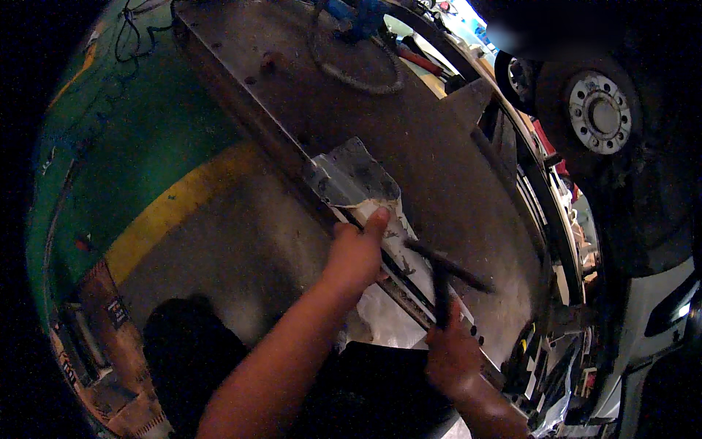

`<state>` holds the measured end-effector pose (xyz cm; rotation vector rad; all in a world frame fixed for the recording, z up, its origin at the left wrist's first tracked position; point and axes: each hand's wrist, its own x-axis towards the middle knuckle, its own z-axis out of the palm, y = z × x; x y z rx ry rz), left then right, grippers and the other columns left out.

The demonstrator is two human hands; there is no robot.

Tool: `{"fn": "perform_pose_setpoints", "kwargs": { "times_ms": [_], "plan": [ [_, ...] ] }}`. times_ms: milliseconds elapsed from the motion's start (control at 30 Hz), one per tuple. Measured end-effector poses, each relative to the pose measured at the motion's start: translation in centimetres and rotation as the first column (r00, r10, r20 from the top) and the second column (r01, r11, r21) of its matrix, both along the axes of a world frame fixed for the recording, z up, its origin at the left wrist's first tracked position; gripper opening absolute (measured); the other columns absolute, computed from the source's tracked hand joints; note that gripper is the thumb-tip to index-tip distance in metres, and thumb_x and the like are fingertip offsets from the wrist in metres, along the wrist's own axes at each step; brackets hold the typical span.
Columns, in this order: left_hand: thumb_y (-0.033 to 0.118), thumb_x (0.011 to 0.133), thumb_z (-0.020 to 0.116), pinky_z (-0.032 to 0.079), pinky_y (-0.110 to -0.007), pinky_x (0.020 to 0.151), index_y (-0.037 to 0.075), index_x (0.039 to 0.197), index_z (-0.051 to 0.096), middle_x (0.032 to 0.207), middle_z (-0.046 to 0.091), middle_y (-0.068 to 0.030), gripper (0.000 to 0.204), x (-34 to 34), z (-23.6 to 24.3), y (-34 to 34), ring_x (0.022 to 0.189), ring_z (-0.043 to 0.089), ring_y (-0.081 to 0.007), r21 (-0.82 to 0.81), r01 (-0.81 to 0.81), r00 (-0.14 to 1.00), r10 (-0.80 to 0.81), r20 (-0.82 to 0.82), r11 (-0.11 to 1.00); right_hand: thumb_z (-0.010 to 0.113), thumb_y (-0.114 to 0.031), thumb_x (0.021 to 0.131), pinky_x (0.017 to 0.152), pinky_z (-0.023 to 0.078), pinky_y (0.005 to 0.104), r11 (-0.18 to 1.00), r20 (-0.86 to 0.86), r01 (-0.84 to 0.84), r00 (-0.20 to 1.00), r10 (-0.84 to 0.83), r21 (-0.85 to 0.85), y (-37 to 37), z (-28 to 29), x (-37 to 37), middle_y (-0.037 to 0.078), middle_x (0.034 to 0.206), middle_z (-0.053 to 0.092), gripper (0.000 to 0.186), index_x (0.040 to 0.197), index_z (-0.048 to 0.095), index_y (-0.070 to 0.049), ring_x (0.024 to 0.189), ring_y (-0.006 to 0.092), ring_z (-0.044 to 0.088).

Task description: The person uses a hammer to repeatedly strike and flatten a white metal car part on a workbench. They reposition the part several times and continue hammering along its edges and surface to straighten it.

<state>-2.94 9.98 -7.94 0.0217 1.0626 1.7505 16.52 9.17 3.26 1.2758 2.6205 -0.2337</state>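
Observation:
A long sheet-metal car body part (354, 175), grey at its far end and patched white and bare further down, lies along the near edge of the dark metal workbench (446, 161). My left hand (358, 252) is closed on its edge near the middle, with the thumb on top. My right hand (453, 355) is wrapped round the handle of a body hammer (452, 265), whose long, thin dark head is over the part, right of my left hand. Whether the head touches the metal I cannot tell.
A blue tool (358, 18) with a grey hose (365, 89) lies at the bench's far end. A vehicle wheel hub (599, 111) stands at right. On the left, a yellow stripe (175, 197) crosses the green floor, and a worn cardboard box (110, 351) sits lower left.

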Motion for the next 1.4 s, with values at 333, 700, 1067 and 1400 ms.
{"fn": "perform_pose_setpoints", "kwargs": {
  "times_ms": [333, 700, 1067, 1400],
  "plan": [
    [0.046, 0.097, 0.053, 0.057, -0.046, 0.075, 0.008, 0.123, 0.050, 0.109, 0.065, -0.0119, 0.047, 0.0, 1.7, -1.0, 0.094, 0.066, -0.0305, -0.058, 0.013, 1.000, -0.014, -0.020, 0.998, 0.053, -0.009, 0.088, 0.073, 0.051, 0.0506, 0.993, -0.015, -0.097, 0.995, 0.098, 0.066, -0.5, -0.2, 2.0, 0.028, 0.098, 0.063, 0.070, 0.148, 0.020, 0.002, 0.086, 0.0439, 0.064],
    [0.052, 0.091, 0.059, 0.059, -0.037, 0.064, -0.009, 0.128, 0.034, 0.114, 0.057, -0.0220, 0.075, 0.0, 1.3, -1.0, 0.093, 0.065, -0.0294, 0.003, -0.035, 0.998, 0.035, -0.059, 0.999, 0.049, -0.008, 0.090, 0.063, 0.051, 0.0466, 0.953, -0.094, -0.270, 0.954, 0.284, 0.136, 0.8, -2.1, 3.1, 0.022, 0.088, 0.064, 0.065, 0.147, 0.022, 0.005, 0.074, 0.0431, 0.063],
    [0.050, 0.092, 0.059, 0.058, -0.039, 0.064, -0.004, 0.131, 0.032, 0.119, 0.056, -0.0209, 0.072, -0.1, 1.3, -1.1, 0.098, 0.063, -0.0309, 0.051, 0.003, 1.000, -0.003, -0.008, 0.999, 0.049, -0.005, 0.090, 0.064, 0.051, 0.0448, 0.923, -0.175, -0.302, 0.922, 0.347, 0.240, 1.2, -3.4, 3.3, 0.024, 0.084, 0.062, 0.059, 0.143, 0.029, 0.012, 0.072, 0.0410, 0.061],
    [0.050, 0.092, 0.059, 0.055, -0.048, 0.080, -0.006, 0.130, 0.032, 0.124, 0.053, -0.0240, 0.073, -0.1, 1.5, -1.1, 0.108, 0.060, -0.0349, 0.041, 0.032, 0.999, -0.033, 0.018, 0.999, 0.051, -0.006, 0.091, 0.065, 0.051, 0.0457, 0.890, -0.230, -0.344, 0.879, 0.417, 0.301, 0.9, -2.3, 4.6, 0.024, 0.083, 0.062, 0.057, 0.141, 0.031, 0.013, 0.071, 0.0410, 0.060]
  ]
}}
